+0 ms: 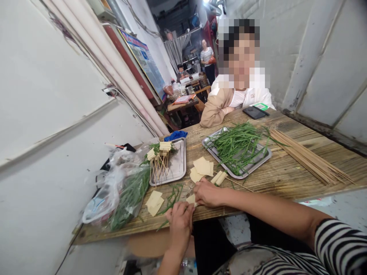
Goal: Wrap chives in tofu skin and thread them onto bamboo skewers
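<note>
At the table's near edge, my left hand [180, 217] and my right hand [207, 193] are both closed on a pale tofu sheet [190, 199]; the fingers hide most of it. Beside my left hand lie loose chives [173, 196] and a few square tofu sheets [155, 202]. More tofu sheets [202, 167] are stacked just beyond my right hand. Next to that hand are rolled tofu pieces [219, 178] with green inside, near a thin skewer [237, 183].
A metal tray [268, 153] bears a heap of chives [237, 143]. Finished skewers [160, 156] rest on another tray [181, 168]. Bagged greens [129, 200] lie left, bamboo skewers [309, 158] right. A person [219, 105] leans on the far edge near a phone [255, 112].
</note>
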{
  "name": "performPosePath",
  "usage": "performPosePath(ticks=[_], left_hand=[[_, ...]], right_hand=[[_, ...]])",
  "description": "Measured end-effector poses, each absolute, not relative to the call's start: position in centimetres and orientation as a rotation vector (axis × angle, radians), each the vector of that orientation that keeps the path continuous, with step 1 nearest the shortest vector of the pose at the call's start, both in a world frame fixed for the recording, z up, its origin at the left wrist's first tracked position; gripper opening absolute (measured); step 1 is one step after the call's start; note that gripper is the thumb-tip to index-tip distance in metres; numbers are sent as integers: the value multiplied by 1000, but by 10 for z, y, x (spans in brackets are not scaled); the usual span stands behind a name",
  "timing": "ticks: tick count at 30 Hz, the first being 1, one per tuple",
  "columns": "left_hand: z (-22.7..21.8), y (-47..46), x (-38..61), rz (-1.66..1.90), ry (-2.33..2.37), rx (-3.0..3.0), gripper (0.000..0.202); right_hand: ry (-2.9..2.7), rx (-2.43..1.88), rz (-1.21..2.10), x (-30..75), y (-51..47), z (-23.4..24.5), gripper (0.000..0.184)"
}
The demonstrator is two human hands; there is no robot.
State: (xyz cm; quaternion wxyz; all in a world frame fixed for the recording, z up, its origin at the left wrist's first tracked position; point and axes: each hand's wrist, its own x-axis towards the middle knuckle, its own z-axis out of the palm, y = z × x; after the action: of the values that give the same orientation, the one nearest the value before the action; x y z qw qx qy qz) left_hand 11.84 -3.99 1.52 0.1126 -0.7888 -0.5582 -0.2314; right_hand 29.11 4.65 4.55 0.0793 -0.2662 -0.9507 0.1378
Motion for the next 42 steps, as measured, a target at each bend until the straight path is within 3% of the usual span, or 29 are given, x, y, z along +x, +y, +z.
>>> performPosePath(ticks=[13,20,24,42], left_hand=[[37,-34,120,-565,-1684,-2573,21],[44,-25,119,-509,-1744,-2657,25],[45,-23,118,-483,-1730,-2685,24],[28,-40,119,-586,-1464,-2408,16]], right_hand=[[-2872,-795,440,294,48,52,11],[-2718,-638,-8,305,29,38,18],[-2718,-542,-107,303,24,31,21],[-2852,-606,179,289,50,36,20]])
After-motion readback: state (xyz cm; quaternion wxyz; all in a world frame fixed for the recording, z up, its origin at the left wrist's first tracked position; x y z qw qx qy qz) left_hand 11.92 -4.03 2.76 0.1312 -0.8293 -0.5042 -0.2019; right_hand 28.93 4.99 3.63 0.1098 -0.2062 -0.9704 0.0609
